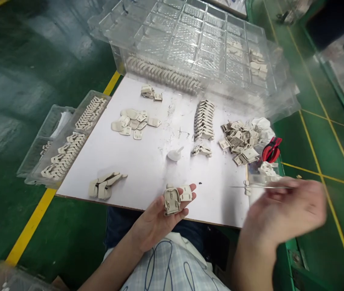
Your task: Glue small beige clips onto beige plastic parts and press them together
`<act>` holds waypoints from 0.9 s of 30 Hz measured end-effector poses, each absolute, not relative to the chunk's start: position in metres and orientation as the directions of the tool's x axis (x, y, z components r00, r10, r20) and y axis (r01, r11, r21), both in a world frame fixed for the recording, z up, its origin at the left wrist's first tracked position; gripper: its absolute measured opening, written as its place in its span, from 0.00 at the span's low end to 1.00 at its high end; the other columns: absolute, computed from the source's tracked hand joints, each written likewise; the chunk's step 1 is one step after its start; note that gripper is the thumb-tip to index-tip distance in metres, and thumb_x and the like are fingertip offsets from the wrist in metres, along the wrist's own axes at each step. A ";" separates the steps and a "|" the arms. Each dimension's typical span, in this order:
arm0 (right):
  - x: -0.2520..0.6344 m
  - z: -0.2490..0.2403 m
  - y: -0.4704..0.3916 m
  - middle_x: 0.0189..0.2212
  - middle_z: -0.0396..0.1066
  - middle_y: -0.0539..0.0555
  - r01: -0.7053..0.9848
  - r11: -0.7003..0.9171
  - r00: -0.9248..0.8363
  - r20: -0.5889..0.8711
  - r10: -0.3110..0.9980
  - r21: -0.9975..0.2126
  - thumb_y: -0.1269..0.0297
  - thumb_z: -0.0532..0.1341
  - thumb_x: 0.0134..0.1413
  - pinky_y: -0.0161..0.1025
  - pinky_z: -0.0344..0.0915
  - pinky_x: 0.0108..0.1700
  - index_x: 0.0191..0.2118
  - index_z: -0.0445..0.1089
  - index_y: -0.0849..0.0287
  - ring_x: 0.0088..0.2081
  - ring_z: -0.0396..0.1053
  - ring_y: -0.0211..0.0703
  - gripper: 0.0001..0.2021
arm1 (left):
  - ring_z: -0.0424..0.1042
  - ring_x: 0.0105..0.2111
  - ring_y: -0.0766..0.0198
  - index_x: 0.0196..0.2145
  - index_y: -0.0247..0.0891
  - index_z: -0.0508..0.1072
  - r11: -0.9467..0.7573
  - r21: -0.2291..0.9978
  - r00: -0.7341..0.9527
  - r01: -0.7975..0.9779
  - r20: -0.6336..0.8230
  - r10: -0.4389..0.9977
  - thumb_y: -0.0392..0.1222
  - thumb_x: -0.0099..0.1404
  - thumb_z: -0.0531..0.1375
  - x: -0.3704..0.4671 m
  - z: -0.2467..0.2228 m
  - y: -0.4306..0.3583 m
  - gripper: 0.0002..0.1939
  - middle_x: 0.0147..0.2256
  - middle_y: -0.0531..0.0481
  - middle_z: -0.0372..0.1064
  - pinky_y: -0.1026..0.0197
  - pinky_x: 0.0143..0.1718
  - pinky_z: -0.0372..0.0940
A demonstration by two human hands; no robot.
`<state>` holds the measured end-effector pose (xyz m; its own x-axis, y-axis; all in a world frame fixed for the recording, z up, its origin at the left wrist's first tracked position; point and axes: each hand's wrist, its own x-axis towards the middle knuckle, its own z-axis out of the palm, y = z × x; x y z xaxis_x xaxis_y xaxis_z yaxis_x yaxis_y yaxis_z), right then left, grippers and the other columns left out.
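My left hand (156, 218) is closed round a beige plastic housing (172, 201) near the front edge of the board. A flat beige plastic piece (186, 193) rests against its fingers, beside the housing. My right hand (290, 210), blurred, grips a thin, straight metal tool (260, 187) that points left over the board's right edge; its exact kind is unclear. Two beige clip-like parts (103, 186) lie left of my left hand. A small white funnel-shaped piece (175, 154) lies beyond it, near a stacked row of beige parts (204, 120).
Clear divided trays (187, 44) are stacked at the back. Smaller bins (59, 149) of beige parts stand left of the white board (147, 161). Flat covers (134, 121) lie at left, a heap of small pieces (240, 139) at right, beside red-handled cutters (271, 150).
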<state>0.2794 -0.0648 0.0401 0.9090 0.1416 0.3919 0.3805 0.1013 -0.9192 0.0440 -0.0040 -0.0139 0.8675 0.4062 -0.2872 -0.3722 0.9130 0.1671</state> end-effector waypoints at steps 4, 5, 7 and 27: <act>0.224 0.028 -0.031 0.21 0.61 0.45 0.232 0.205 0.919 0.283 0.274 -0.951 0.52 0.69 0.54 0.32 0.52 0.24 0.24 0.64 0.58 0.22 0.56 0.31 0.19 | 0.65 0.64 0.53 0.48 0.44 0.82 0.910 0.171 0.863 -0.378 -0.290 0.413 0.55 0.65 0.66 0.045 -0.013 -0.004 0.19 0.63 0.44 0.69 0.62 0.53 0.63; 0.218 0.025 -0.028 0.21 0.62 0.45 0.201 0.205 0.918 0.257 0.301 -0.958 0.52 0.69 0.54 0.32 0.53 0.25 0.25 0.65 0.58 0.23 0.57 0.31 0.18 | 0.65 0.64 0.53 0.48 0.44 0.82 0.908 0.174 0.861 -0.381 -0.292 0.417 0.55 0.64 0.66 0.046 -0.013 -0.004 0.19 0.63 0.45 0.69 0.62 0.53 0.63; 0.213 0.021 -0.027 0.22 0.64 0.45 0.175 0.193 0.915 0.232 0.329 -0.966 0.53 0.70 0.54 0.32 0.55 0.26 0.26 0.67 0.59 0.24 0.59 0.31 0.17 | 0.65 0.63 0.52 0.48 0.45 0.82 0.906 0.176 0.857 -0.386 -0.294 0.423 0.56 0.64 0.66 0.046 -0.012 -0.005 0.18 0.63 0.45 0.70 0.61 0.53 0.63; 0.213 0.019 -0.040 0.23 0.63 0.45 0.076 0.129 0.918 0.119 0.377 -0.989 0.51 0.69 0.54 0.32 0.55 0.27 0.25 0.67 0.59 0.24 0.59 0.31 0.18 | 0.62 0.66 0.51 0.47 0.46 0.82 0.911 0.185 0.868 -0.368 -0.283 0.407 0.57 0.64 0.65 0.046 -0.014 -0.005 0.18 0.62 0.48 0.70 0.59 0.54 0.60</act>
<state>0.2133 -0.0400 0.0187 0.9183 0.3775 0.1193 0.0757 0.1285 -0.9888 0.0461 -0.0052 -0.0135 0.8683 0.4075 -0.2828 -0.3675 0.9115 0.1848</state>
